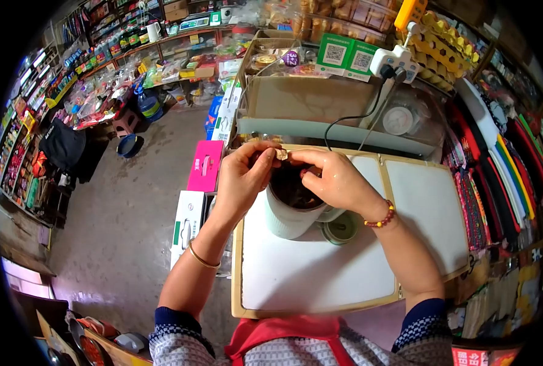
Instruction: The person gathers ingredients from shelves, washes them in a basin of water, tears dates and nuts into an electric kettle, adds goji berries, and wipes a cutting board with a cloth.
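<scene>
While the container (285, 221) stands open near the table's (284, 280) far left corner, dark contents (296, 190) already inside, the head view catches the left hand (249, 174) pinching a pale piece (281, 154) just above the rim, so that one is outside! Right beside it, the right hand (334, 180) bends over the opening; whether it grips anything, I can't tell. A round greenish piece (340, 229) sits by the container, and how much is left, nothing shows.

On the tabletop (277, 268): one pale pitcher (287, 221), one round green lid (340, 229). Beyond its far edge: two green QR-code cards (334, 55), one white power strip (393, 60). Past its left edge: one pink box (204, 166), one blue basin (129, 146).
</scene>
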### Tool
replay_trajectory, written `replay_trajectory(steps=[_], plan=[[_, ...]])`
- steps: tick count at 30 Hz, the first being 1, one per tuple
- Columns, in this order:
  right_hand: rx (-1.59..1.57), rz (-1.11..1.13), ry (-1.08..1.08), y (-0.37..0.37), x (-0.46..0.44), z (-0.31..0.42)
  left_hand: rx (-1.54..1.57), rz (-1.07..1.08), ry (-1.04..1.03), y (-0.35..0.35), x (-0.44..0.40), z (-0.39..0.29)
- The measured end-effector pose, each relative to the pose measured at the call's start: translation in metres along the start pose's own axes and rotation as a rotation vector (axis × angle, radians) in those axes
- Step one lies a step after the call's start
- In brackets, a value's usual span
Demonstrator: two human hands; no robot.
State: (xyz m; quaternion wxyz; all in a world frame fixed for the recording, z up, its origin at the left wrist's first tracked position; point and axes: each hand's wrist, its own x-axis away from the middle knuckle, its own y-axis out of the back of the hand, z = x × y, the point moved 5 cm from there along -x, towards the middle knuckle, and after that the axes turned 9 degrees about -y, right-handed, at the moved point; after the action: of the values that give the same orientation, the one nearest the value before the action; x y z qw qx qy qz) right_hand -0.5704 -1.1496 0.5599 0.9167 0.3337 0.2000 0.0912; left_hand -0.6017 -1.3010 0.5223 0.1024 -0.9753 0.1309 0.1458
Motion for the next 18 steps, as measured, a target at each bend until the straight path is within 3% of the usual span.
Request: replay_trajectory(steps=[4,5,7,9,11,13,17,18], plan=[[-0.097,-0.058,-0.065,0.006,0.000,-0.003,-0.015,0.047,0.047,-0.002,0.000,0.002],[-0.183,-0.025,-0.216,0.006,-0.001,-0.006,-0.014,0.049,0.048,-0.003,0.000,0.003],[-0.240,0.016,-0.203,0.002,-0.001,-0.015,-0.093,0.172,-0.058,-0.009,-0.002,-0.001],[-0.299,0.059,-0.186,0.000,-0.002,-0.011,-0.018,0.167,-0.022,-0.010,-0.002,-0.002],[-0.322,0.093,-0.451,-0.002,0.000,-0.008,0.054,0.157,0.013,-0.012,-0.001,0.000],[-0.393,0.031,-0.412,-0.006,0.001,-0.012,-0.128,0.139,-0.085,-0.013,0.001,0.001],[-0.484,-0.063,-0.339,-0.008,0.002,-0.009,-0.145,0.100,-0.020,-0.013,0.006,0.000],[-0.483,-0.106,-0.294,-0.007,0.003,-0.009,-0.276,0.091,-0.206,-0.014,0.007,-0.005]])
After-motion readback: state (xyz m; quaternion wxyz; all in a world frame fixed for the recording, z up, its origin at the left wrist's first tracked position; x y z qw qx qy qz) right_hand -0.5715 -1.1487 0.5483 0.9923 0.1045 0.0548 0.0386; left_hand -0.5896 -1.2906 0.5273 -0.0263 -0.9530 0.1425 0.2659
